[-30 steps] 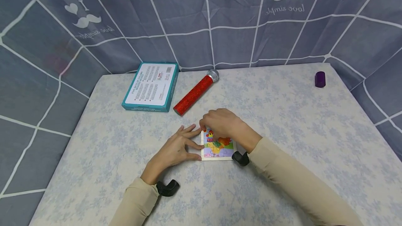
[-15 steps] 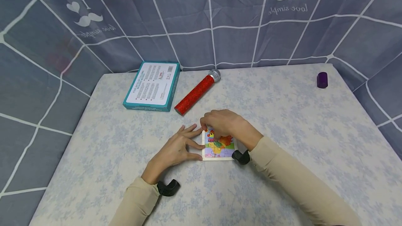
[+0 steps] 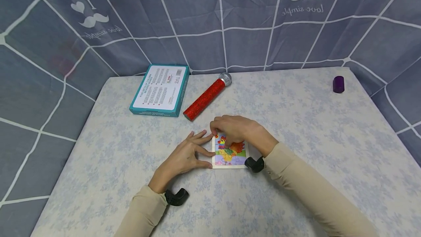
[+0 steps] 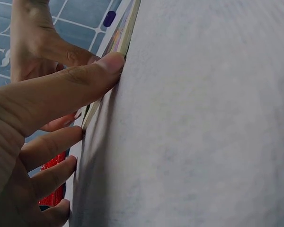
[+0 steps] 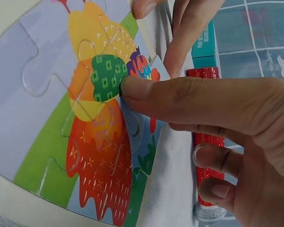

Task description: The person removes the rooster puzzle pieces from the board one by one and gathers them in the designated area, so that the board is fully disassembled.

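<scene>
A small jigsaw puzzle (image 3: pixel 230 159) with a colourful rooster lies in a pale frame on the table. My left hand (image 3: pixel 182 158) spreads its fingers along the puzzle's left side; the thumb and forefinger touch the frame's edge (image 4: pixel 128 35). Over the upper part of the puzzle, my right hand (image 3: pixel 235 129) pinches a puzzle piece (image 5: pixel 143 66) bearing the rooster's head. That piece looks slightly tilted in the right wrist view, the thumb at its near edge and fingers behind it. The right hand hides the puzzle's top right in the head view.
A red glittery microphone (image 3: pixel 204 100) lies diagonally behind the hands. Left of it is a teal box (image 3: pixel 159 89) with a white printed label. A dark purple cylinder (image 3: pixel 338 84) stands at the far right. A grey-blue checked curtain (image 3: pixel 243 46) hangs behind the table.
The head view has shifted slightly, so everything sits a little farther right. My right wrist has swung a touch to the right; both hands' fingers stay at the same places on the puzzle.
</scene>
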Motion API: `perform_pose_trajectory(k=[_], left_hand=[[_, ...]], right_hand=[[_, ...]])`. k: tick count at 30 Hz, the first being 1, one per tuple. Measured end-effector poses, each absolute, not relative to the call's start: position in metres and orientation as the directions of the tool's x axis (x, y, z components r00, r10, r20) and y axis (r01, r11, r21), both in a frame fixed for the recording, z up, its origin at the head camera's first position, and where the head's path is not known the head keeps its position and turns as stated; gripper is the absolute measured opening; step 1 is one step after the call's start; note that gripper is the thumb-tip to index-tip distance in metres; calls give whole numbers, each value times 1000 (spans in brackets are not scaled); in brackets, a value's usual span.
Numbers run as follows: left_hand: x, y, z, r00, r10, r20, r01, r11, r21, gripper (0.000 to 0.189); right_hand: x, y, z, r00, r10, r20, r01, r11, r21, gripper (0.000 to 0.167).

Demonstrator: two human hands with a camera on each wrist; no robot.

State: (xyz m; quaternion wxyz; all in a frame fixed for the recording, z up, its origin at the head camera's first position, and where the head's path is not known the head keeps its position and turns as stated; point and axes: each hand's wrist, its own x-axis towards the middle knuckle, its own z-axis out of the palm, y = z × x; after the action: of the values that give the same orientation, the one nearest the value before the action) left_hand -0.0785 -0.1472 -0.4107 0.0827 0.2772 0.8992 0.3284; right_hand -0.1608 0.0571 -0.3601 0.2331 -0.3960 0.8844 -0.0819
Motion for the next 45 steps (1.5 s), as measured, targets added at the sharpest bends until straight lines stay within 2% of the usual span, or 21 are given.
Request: perform_pose_trajectory(k=[6,10,16,23,30,37,41,45], left_hand=[[-78,-147,-411,-826,562,45,462,629,626,37],[-78,-147,-410,-826,562,42,461,631,624,37],[-78,-148,-411,-822,567,48,469,628,621,37],[-78,-148,-412,-820,571,41,465,623,628,38],[-79,-148,-412,-821,569,51,472,624,623,38],[-79,-148,-411,-823,566,50,469,627,622,38],[-79,-147,-409,-824,565,41,464,631,622,38],[-78,-146,-407,-824,565,37,464,636,617,38]], right_hand=[[-162,61,-363,-554,-760,-339,-635,649,-419,33],[-161,64,-365,-561,-746,-359,-581,663,-472,30],[-160,62,-364,-580,-723,-377,-575,690,-439,40],[-159,61,-364,-601,-692,-401,-554,722,-414,39],[-159,67,-368,-600,-729,-329,-558,676,-482,36],[-163,74,-375,-579,-793,-191,-548,552,-629,13],[-165,77,-378,-565,-812,-147,-528,493,-692,13],[-166,78,-379,-566,-809,-160,-498,490,-716,13]])
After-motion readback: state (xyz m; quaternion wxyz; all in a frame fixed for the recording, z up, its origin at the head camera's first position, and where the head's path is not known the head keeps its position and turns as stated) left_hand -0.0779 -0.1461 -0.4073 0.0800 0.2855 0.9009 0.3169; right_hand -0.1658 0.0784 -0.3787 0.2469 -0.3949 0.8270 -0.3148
